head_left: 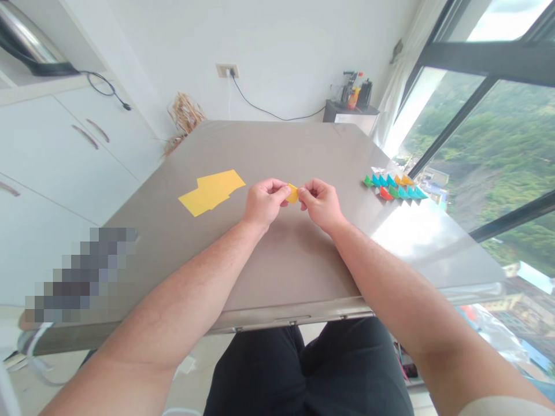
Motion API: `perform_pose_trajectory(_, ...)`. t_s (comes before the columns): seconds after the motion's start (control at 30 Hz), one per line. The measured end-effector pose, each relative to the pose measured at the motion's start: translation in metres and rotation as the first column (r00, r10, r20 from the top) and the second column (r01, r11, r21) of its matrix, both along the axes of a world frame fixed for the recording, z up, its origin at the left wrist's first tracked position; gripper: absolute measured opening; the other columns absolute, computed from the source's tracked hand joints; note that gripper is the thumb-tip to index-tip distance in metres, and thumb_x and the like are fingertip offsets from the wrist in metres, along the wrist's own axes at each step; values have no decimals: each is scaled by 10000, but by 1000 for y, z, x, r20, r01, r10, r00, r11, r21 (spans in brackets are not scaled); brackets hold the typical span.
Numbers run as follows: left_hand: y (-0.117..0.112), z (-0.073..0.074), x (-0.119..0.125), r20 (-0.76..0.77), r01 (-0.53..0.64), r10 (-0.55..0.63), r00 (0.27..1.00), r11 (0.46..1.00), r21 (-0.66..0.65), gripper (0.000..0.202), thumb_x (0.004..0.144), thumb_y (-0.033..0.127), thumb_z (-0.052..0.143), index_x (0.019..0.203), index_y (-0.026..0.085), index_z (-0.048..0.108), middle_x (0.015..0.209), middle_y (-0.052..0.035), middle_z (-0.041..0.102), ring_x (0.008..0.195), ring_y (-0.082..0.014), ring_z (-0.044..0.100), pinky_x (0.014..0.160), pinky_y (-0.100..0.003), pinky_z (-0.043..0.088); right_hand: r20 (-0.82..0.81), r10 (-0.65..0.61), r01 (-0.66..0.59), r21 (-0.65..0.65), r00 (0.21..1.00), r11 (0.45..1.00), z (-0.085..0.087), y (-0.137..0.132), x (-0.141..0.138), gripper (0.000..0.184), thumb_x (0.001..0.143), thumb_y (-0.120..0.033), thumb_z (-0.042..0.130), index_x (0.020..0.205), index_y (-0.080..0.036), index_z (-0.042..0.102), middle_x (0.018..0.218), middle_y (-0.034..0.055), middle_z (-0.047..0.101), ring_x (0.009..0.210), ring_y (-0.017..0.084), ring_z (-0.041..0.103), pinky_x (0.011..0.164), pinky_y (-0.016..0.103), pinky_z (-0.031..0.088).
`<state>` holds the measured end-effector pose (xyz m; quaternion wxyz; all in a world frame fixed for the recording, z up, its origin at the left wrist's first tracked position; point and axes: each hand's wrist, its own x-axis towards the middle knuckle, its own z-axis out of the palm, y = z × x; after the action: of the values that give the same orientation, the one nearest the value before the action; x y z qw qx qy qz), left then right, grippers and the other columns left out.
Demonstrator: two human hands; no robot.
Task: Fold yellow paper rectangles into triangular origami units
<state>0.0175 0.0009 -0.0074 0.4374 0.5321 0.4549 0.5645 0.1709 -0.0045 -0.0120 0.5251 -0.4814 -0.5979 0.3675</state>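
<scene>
Between my two hands is a small folded piece of yellow paper point(293, 194), held up over the middle of the table. My left hand point(265, 201) pinches its left side between thumb and fingers. On its right edge, my right hand point(319, 202) grips with thumb and fingertips. The fingers cover much of the paper, so its exact folded shape is hard to make out. To the left of my left hand lie several flat yellow paper sheets point(212, 192), overlapping one another.
Rows of small folded paper boats point(394, 188) in green, blue, orange and red stand at the right of the grey table point(286, 150), near the window. A blurred-out object point(87, 271) lies on the left edge. A low cabinet point(351, 115) with bottles stands behind.
</scene>
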Motion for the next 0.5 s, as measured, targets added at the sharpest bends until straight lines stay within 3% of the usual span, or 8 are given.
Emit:
perform_pose_trajectory(0.1,2,-3,0,3,-37,37,999,999,37,126,709,291,740,707,169,709,669,-18,682,660,-145,640,622,-263,532,12,19,-19,-5,1000,1000,0,-1,-2,149,837,-288,614,719,-203,583,556,-35,590,514,111,530,517,255,396)
perform_pose_trajectory(0.37,0,0,2,10,-60,60,998,997,47,93,709,259,722,696,168,711,673,-13,676,668,-143,632,631,-264,531,32,28,-28,-3,999,1000,0,0,-3,142,826,-294,616,722,-200,596,545,-33,588,514,112,524,508,252,390)
perform_pose_trajectory(0.5,0,0,0,12,22,-22,1000,1000,21,160,731,315,759,770,163,733,747,-35,724,711,-163,678,676,-298,568,23,-18,18,12,1000,1000,1,-1,-1,160,830,-301,622,708,-202,590,542,-33,588,504,110,520,510,254,395)
